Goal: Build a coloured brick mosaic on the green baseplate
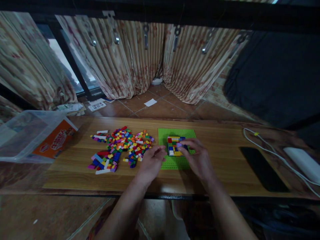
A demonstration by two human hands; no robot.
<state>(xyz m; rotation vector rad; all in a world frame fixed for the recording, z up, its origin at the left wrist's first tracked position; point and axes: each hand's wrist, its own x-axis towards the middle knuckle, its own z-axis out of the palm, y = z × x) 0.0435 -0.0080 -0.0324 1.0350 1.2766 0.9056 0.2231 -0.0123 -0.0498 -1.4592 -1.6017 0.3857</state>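
Note:
A green studded baseplate (176, 163) lies on the wooden table, with a low block of many-coloured toy bricks (173, 140) built up on its middle. My right hand (197, 155) reaches over this build from the right. Its thumb and index finger pinch a small lavender brick (179, 145) just over or on the build; whether it touches cannot be made out. At the baseplate's left edge is my left hand (153, 160), fingers loosely bent and apart, with nothing visible in them. Left of that hand spreads a pile of loose toy bricks (122, 141) in many colours.
A clear plastic box (30, 115) with an orange label stands at the table's left end. At the right lie a black phone-like slab (262, 168), a white cable (275, 151) and a white power-bank-like block (302, 165). Striped curtains (135, 60) hang behind.

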